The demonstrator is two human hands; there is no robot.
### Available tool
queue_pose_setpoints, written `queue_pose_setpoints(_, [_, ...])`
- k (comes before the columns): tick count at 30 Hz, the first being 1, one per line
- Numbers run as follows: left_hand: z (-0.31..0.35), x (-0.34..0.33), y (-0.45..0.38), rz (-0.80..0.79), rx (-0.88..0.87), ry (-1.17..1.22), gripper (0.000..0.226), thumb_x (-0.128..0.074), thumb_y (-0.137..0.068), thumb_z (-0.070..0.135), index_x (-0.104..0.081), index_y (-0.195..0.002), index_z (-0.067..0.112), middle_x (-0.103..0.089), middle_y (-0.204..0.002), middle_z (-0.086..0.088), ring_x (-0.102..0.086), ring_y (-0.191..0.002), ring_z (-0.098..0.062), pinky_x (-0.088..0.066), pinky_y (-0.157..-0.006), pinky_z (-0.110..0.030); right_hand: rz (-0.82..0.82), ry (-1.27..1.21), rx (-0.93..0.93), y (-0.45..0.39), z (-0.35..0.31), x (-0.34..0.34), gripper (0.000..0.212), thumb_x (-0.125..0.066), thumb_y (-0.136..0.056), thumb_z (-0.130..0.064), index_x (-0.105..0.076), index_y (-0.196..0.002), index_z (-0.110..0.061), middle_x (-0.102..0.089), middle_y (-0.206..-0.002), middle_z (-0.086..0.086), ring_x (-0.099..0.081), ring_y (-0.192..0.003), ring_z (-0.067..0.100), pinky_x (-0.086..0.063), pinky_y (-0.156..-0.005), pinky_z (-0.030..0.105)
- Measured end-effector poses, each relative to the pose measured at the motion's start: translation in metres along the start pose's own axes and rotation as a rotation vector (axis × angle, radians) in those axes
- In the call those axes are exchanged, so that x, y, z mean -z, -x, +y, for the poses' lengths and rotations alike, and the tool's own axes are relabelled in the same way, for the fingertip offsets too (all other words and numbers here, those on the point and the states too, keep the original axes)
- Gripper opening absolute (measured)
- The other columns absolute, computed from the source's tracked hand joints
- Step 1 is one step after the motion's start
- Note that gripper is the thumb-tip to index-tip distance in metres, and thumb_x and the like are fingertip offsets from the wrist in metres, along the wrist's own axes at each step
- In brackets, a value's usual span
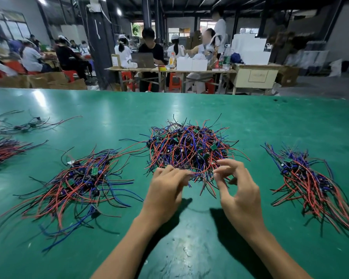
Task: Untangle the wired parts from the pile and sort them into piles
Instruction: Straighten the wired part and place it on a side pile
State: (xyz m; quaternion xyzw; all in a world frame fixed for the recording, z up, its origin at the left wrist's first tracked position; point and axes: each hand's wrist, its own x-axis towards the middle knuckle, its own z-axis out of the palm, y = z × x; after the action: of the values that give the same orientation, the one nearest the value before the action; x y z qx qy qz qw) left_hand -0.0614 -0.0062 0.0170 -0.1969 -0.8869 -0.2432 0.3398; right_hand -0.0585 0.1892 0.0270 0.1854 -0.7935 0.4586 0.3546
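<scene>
Both hands work the near edge of the central tangled pile, at frame centre. Left hand has its fingers curled onto the wires; whether it actually pinches one cannot be told. Right hand hovers with thumb and forefinger apart, about to nip a red wire. Judgement: steady the heap with the left and draw 1 part out slowly, following its leads. Sorted piles lie lower left and far right on the green table.
</scene>
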Motion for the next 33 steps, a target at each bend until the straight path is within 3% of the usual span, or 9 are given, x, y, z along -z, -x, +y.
queue_pose_setpoints(5, [-0.038, 0.037, -0.012, 0.549, 0.5, -0.081, 0.03, -0.059, -0.099, 0.007, -0.066, -0.128, 0.002, -0.072, -0.095, -0.013, -0.057, -0.09, -0.03, -0.043, -0.079, -0.037, -0.039, 0.098, -0.084, 0.001, 0.009, 0.0, 0.033, -0.065, -0.09, -0.027, -0.057, -0.122, -0.029, -0.059, -0.114, -0.017, -0.057, -0.102, 0.006, -0.042, -0.089, 0.022])
queue_pose_setpoints(7, [-0.063, 0.05, -0.004, 0.537, 0.804, -0.262, 0.038, -0.057, -0.097, 0.005, -0.06, -0.135, 0.004, -0.065, -0.121, -0.018, -0.05, -0.108, -0.036, -0.041, -0.085, -0.043, -0.121, 0.268, -0.101, 0.003, 0.018, -0.002, 0.037, -0.069, -0.09, -0.025, -0.057, -0.126, -0.026, -0.058, -0.119, -0.012, -0.053, -0.106, 0.013, -0.042, -0.093, 0.03])
queue_pose_setpoints(10, [-0.071, 0.056, 0.008, 0.39, 1.171, -0.367, 0.062, -0.06, -0.084, 0.002, -0.046, -0.144, 0.005, -0.028, -0.154, -0.022, -0.03, -0.132, -0.042, -0.028, -0.103, -0.05, -0.299, 0.451, -0.257, 0.0, 0.031, -0.006, 0.045, -0.069, -0.091, -0.038, -0.058, -0.132, -0.022, -0.058, -0.123, -0.002, -0.05, -0.112, 0.021, -0.041, -0.097, 0.038])
queue_pose_setpoints(12, [-0.06, 0.052, 0.003, 0.375, 1.135, -0.355, 0.064, -0.063, -0.08, 0.003, -0.046, -0.141, 0.008, -0.02, -0.156, -0.022, -0.026, -0.135, -0.041, -0.025, -0.104, -0.051, -0.354, 0.503, -0.335, -0.001, 0.037, -0.009, 0.043, -0.067, -0.093, -0.041, -0.061, -0.131, -0.022, -0.06, -0.116, 0.0, -0.053, -0.11, 0.023, -0.041, -0.095, 0.037])
queue_pose_setpoints(18, [-0.003, 0.009, -0.002, 0.198, 0.511, -0.243, 0.037, -0.067, -0.085, 0.019, -0.061, -0.122, 0.023, -0.041, -0.139, -0.009, -0.033, -0.125, -0.026, -0.03, -0.098, -0.045, -0.235, 0.42, -0.434, -0.003, 0.047, 0.0, 0.012, -0.068, -0.091, -0.027, -0.077, -0.097, -0.023, -0.073, -0.087, -0.003, -0.068, -0.088, 0.024, -0.049, -0.077, 0.033])
queue_pose_setpoints(23, [0.016, -0.007, 0.003, 0.059, 0.188, -0.075, 0.019, -0.053, -0.095, 0.024, -0.067, -0.107, 0.023, -0.06, -0.108, 0.006, -0.05, -0.103, -0.017, -0.036, -0.089, -0.033, -0.105, 0.242, -0.347, -0.001, 0.035, 0.005, 0.008, -0.067, -0.091, -0.026, -0.07, -0.085, -0.032, -0.064, -0.083, -0.014, -0.061, -0.08, 0.005, -0.045, -0.07, 0.026])
queue_pose_setpoints(25, [0.018, -0.008, 0.005, -0.004, 0.277, 0.162, 0.024, -0.047, -0.103, 0.024, -0.07, -0.106, 0.02, -0.065, -0.1, 0.007, -0.056, -0.095, -0.013, -0.045, -0.088, -0.032, -0.06, 0.172, -0.214, 0.002, 0.024, 0.005, 0.007, -0.065, -0.091, -0.028, -0.068, -0.086, -0.033, -0.063, -0.084, -0.014, -0.06, -0.079, 0.003, -0.043, -0.071, 0.019])
queue_pose_setpoints(28, [0.024, -0.009, 0.003, -0.079, 0.592, 0.538, 0.03, -0.046, -0.106, 0.033, -0.072, -0.103, 0.019, -0.073, -0.091, 0.004, -0.067, -0.079, -0.007, -0.055, -0.078, -0.032, -0.134, 0.106, 0.021, 0.009, 0.007, 0.001, 0.009, -0.063, -0.091, -0.031, -0.07, -0.088, -0.026, -0.06, -0.082, -0.014, -0.057, -0.073, 0.005, -0.044, -0.069, 0.018])
queue_pose_setpoints(33, [0.014, -0.008, -0.006, -0.103, 0.899, 0.975, 0.019, -0.063, -0.098, 0.023, -0.068, -0.111, 0.011, -0.078, -0.087, -0.003, -0.062, -0.057, -0.005, -0.047, -0.055, -0.017, -0.268, 0.036, 0.266, 0.021, -0.011, -0.008, 0.003, -0.073, -0.089, -0.021, -0.075, -0.09, -0.019, -0.06, -0.079, -0.011, -0.051, -0.064, 0.004, -0.047, -0.061, 0.021])
